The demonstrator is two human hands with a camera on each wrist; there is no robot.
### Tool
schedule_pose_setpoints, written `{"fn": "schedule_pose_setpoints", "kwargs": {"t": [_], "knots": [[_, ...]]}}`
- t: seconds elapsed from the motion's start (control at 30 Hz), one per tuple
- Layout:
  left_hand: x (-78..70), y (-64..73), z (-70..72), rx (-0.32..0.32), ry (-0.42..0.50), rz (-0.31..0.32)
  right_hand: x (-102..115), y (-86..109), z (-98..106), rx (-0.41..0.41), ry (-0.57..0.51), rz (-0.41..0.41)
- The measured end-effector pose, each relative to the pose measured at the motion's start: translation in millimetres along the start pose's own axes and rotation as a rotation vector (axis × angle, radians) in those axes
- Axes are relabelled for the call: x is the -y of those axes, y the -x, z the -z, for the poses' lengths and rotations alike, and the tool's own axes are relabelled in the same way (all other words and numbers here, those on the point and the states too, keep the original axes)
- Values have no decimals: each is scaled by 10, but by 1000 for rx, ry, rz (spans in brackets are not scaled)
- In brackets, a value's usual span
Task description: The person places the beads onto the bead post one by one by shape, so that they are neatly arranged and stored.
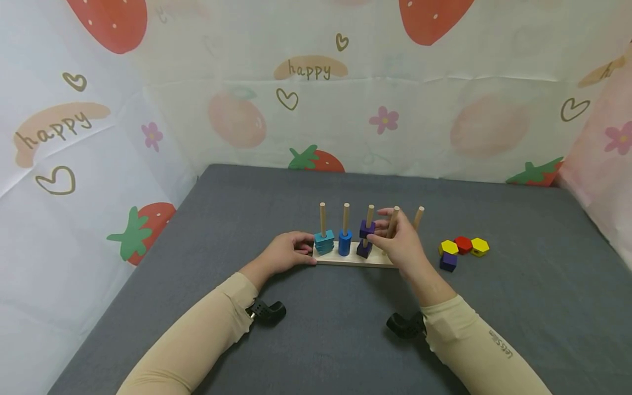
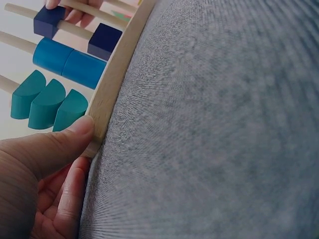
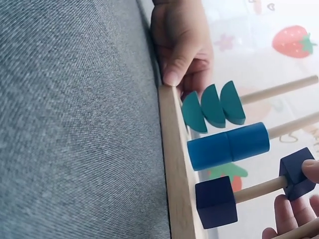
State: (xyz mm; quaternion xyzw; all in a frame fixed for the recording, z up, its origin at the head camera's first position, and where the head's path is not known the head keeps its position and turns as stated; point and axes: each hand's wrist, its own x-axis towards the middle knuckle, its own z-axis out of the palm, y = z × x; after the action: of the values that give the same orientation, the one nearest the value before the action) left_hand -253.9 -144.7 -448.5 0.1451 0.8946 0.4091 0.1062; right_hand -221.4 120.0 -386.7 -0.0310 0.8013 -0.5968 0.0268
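A wooden peg stand with several upright pegs stands on the grey cloth. My left hand grips its left end, thumb on the front edge and fingers behind. With thumb and fingers my right hand pinches a dark purple cube, which is threaded partway down the third peg. Below it, a second purple cube sits at the base, with bare peg between the two. Three teal half-round blocks fill the bottom of the first peg. Two blue cylinders are stacked on the second.
Right of the stand lie two yellow hexagonal blocks, a red hexagonal block and a loose purple cube. The fourth peg and fifth peg rise beside my right hand. A printed curtain hangs behind the table.
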Motion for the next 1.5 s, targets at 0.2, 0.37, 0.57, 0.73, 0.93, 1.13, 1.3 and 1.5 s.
{"fn": "schedule_pose_setpoints", "kwargs": {"t": [0.2,0.37,0.57,0.73,0.93,1.13,1.3,1.5], "knots": [[8,-6,-5,2,11,1,-23,-3,-2,-3,16,-7],[8,-7,-8,3,19,8,-39,-5,2,-6,27,-19],[12,-5,-10,4,26,10,-49,-6,7,-5,35,-21],[13,-2,-9,4,21,9,-57,-9,7,-3,17,-16],[12,2,-6,1,12,5,-26,1,17,-1,2,-7],[6,5,-5,3,17,6,45,19,54,3,-13,12],[-1,9,-5,5,24,12,101,21,92,16,2,25],[-8,9,-4,5,30,14,230,28,155,9,10,101]]}}
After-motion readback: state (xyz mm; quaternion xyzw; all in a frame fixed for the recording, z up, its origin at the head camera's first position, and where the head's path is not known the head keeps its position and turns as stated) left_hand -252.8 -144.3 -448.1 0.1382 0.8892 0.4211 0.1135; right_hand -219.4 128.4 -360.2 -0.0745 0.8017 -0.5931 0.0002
